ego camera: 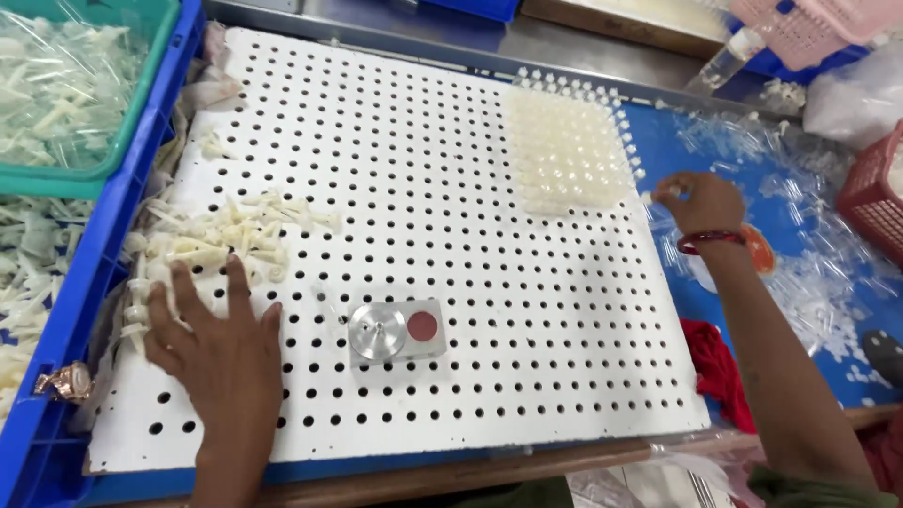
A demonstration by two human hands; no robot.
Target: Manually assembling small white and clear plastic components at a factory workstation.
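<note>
Currently: left hand point(221, 353) flat, grip apart, on perforated board point(423, 245) by white plastic pieces point(221, 235); right hand point(701, 202) pinching small clear piece point(648, 198)

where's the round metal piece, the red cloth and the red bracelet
round metal piece point(377, 331), head view, on its shiny top face
red cloth point(717, 367), head view, on the middle fold beside the white perforated board
red bracelet point(711, 240), head view, on the band across the right wrist

left hand point(221, 348) lies flat on the perforated board point(423, 245) beside loose white parts point(221, 235); right hand point(701, 202) pinches a small piece near the filled block point(567, 150).
</note>
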